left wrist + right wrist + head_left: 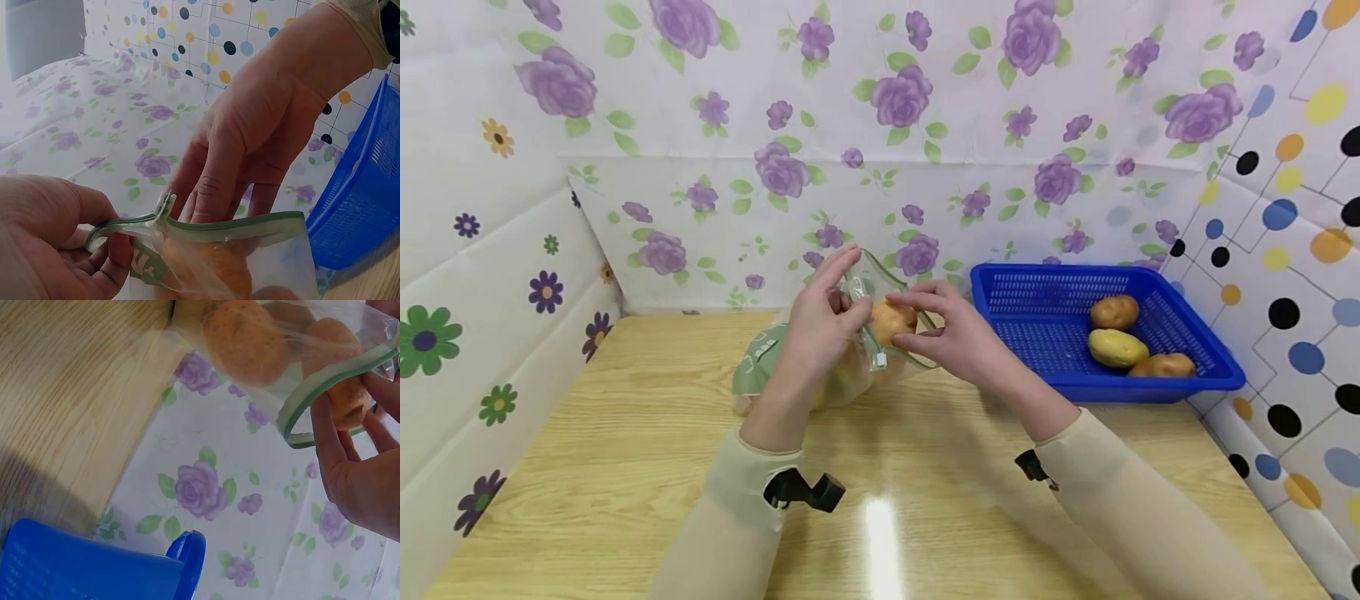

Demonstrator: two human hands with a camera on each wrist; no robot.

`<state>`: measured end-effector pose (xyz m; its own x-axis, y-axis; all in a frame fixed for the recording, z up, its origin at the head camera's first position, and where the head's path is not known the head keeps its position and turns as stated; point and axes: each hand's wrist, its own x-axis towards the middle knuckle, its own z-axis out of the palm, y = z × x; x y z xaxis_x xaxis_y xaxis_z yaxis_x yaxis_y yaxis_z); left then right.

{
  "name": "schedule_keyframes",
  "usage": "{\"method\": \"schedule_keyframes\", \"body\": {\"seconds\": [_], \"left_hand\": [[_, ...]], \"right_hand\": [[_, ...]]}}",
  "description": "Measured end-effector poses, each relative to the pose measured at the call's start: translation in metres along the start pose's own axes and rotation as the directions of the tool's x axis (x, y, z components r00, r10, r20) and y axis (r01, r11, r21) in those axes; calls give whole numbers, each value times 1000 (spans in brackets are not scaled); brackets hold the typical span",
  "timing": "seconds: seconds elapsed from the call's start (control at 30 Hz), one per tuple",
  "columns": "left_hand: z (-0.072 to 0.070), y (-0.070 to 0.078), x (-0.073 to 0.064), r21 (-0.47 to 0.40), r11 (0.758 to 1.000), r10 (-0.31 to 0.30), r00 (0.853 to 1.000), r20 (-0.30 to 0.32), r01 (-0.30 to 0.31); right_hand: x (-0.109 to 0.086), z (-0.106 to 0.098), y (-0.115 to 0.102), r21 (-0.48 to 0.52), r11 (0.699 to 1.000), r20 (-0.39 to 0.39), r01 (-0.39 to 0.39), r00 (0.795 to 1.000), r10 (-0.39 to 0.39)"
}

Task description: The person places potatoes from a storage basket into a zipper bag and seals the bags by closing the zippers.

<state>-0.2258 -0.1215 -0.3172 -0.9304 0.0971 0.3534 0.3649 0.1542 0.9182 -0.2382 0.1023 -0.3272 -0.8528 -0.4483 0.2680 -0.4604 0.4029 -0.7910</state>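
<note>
A clear zip bag (853,379) with a green-edged mouth and green print lies over the table, its mouth spread open. My left hand (820,325) pinches the bag's rim near the slider, seen closely in the left wrist view. With fingertips and thumb, my right hand (958,337) grips a brown potato (892,321) inside the mouth of the bag. In the right wrist view, that potato (340,394) is partly within the green rim. Another potato (247,344) shows through the plastic, deeper in the bag.
At the right stands a blue plastic basket (1022,383) with three potatoes (1117,347) at its right end. Wood-grain table (625,483) spreads below the arms. A flowered cloth (850,192) hangs behind, and patterned side sheets flank the table.
</note>
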Motion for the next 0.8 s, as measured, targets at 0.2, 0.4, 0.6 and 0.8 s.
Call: {"method": "schedule_keyframes", "body": {"seconds": [0.2,0.4,0.6,0.8], "left_hand": [[2,0,-2,-12,1000,-19,1000,2,19],[2,4,1,15,999,-42,999,4,42],[0,8,4,69,997,-28,1000,2,28],[-3,12,6,65,997,-40,999,2,39]], "right_hand": [[0,2,3,-25,999,-4,-27,1000,27],[1,4,2,-82,995,23,52,998,-50],[4,4,-1,-59,998,84,12,996,-7],[3,-7,1,-128,991,-8,42,999,-44]]}}
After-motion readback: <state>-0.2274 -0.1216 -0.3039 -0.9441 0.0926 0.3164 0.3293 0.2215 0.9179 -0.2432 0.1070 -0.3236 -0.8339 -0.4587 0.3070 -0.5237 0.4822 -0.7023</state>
